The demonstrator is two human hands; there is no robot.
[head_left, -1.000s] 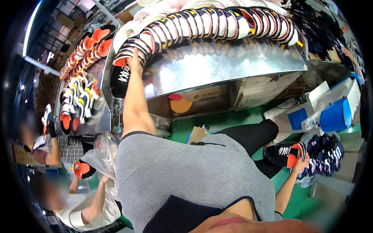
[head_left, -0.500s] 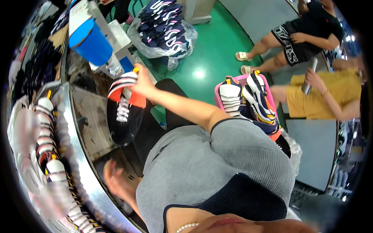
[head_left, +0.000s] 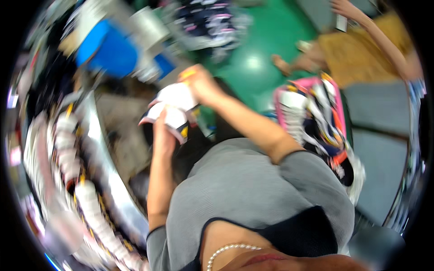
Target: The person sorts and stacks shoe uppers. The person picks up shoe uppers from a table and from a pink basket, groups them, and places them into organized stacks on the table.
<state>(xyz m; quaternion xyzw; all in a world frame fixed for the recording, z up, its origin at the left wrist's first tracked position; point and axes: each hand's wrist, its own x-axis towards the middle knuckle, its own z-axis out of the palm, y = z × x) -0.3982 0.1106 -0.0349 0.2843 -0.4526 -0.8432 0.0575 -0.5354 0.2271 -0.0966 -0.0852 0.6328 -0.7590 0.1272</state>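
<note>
Right hand point(head_left: 199, 85) closes its fingers around the upper end of a white and dark shoe upper point(head_left: 174, 97), at a yellow tab point(head_left: 187, 74). From below, the left hand point(head_left: 164, 133) reaches up to a second white-topped shoe upper point(head_left: 169, 118) that overlaps the first; one digit lies along its white face, but blur and the piece itself hide the other fingers, so how firmly it grips cannot be told. This nearer piece shows a pinkish edge and a yellow patch at its lower corner. Both are up in front of the person, over dark trousers point(head_left: 196, 142) and just beside the metal edge of the counter point(head_left: 103, 153).

Along that counter, at the left, runs a long curved row of white and dark uppers point(head_left: 90, 198) with yellow tabs. Beyond the hands stand a blue bin point(head_left: 106, 49) and, next to it, a white box point(head_left: 150, 28); farther off, a clear bag of dark pieces point(head_left: 205, 20) rests on the green floor point(head_left: 266, 67). To the right, a pink basket point(head_left: 339, 106) holds several shoes point(head_left: 312, 113) in white, black and orange. Past it is another person in yellow shorts point(head_left: 366, 54), one hand point(head_left: 348, 9) raised beside a small pale rectangular object point(head_left: 341, 23).
</note>
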